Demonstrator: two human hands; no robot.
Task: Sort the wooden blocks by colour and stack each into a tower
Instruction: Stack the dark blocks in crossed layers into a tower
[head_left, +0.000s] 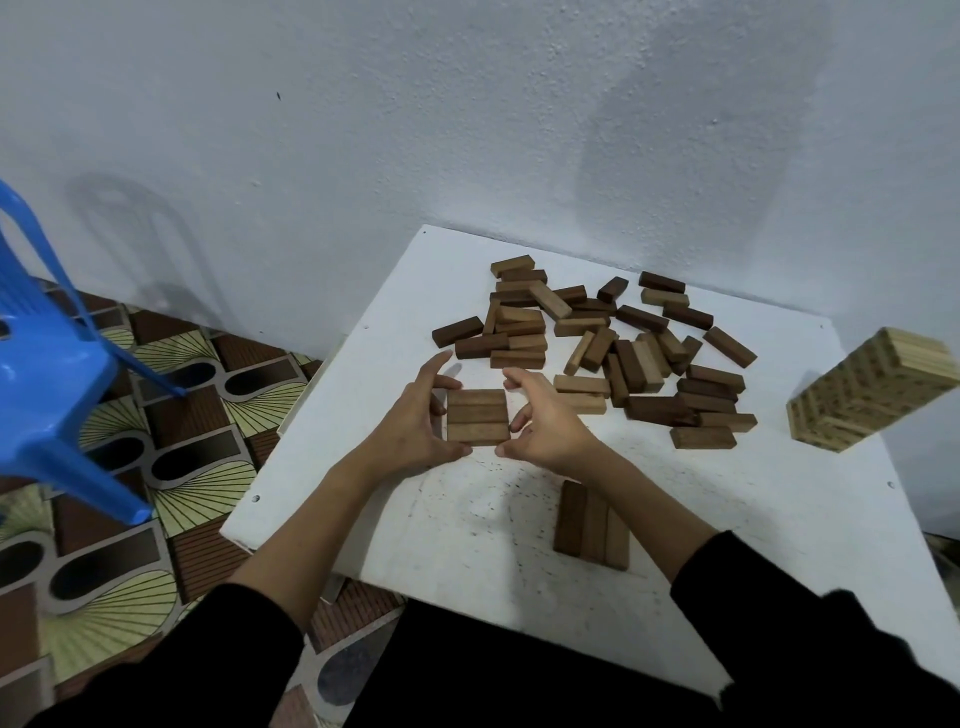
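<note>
Wooden blocks, three mid-brown pieces laid side by side as a square layer (478, 417), rest on the white bench (727, 519) between both hands. Left hand (415, 415) touches the layer's left edge with curled fingers and thumb. Right hand (545, 415) is curled against its right edge. Loose block pile (613, 343) lies beyond, well apart. Dark three-block layer (591, 525) sits near the right forearm. Pale tower (872, 395) stands at the bench's right edge.
</note>
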